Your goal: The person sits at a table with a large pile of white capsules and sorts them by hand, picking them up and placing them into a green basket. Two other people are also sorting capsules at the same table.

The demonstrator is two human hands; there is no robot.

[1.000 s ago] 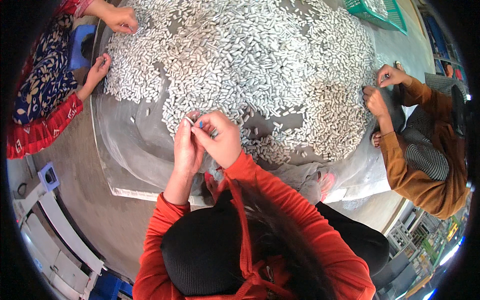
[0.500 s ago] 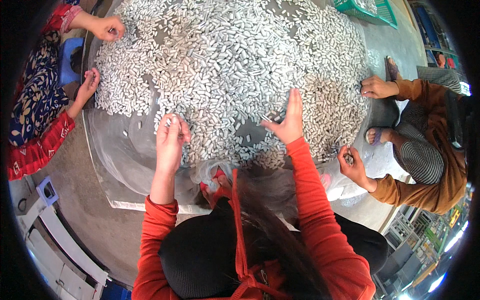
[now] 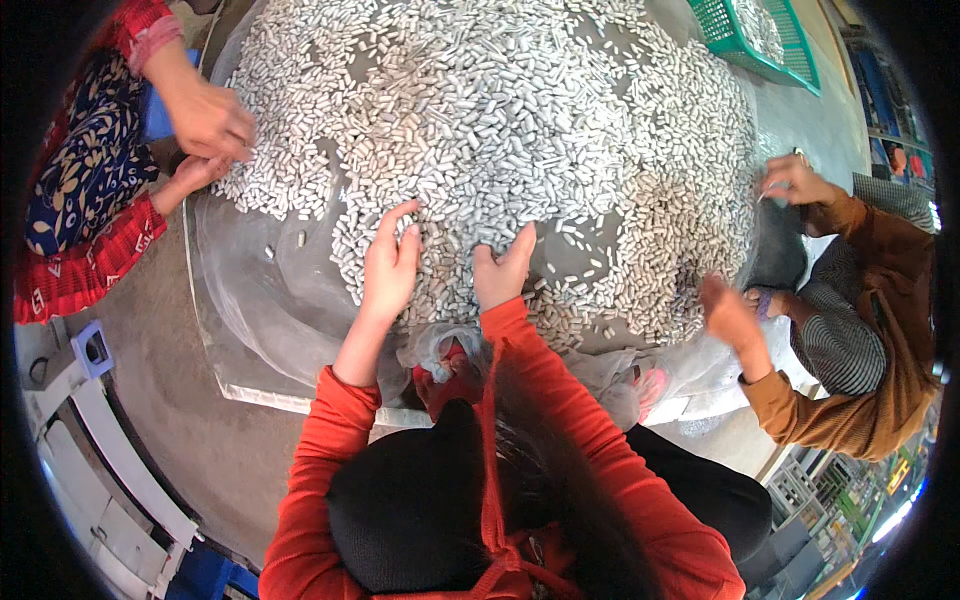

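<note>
A broad layer of small silvery-grey cylindrical metal pieces [image 3: 500, 130] covers the table in front of me. At its near left part, my left hand [image 3: 388, 268] rests over the pieces, thumb and fingers apart in a curve. To its right, my right hand [image 3: 503, 272] reaches into the pieces with its thumb apart from its fingers. Pieces lie between my two hands. The fingertips of both hands are partly hidden among the pieces, and I make out nothing gripped in either.
A green plastic basket [image 3: 765, 50] with metal pieces stands at the far right. Another person's hands [image 3: 212, 125] work at the left edge, and a co-worker in brown sleeves [image 3: 850, 400] at the right. Clear plastic sheeting [image 3: 265, 325] hangs along the table's near edge.
My right hand has moved left toward my left hand, leaving a bare patch behind it. My left hand has shifted right, its thumb now apart from its fingers. The left person's hands have come together.
</note>
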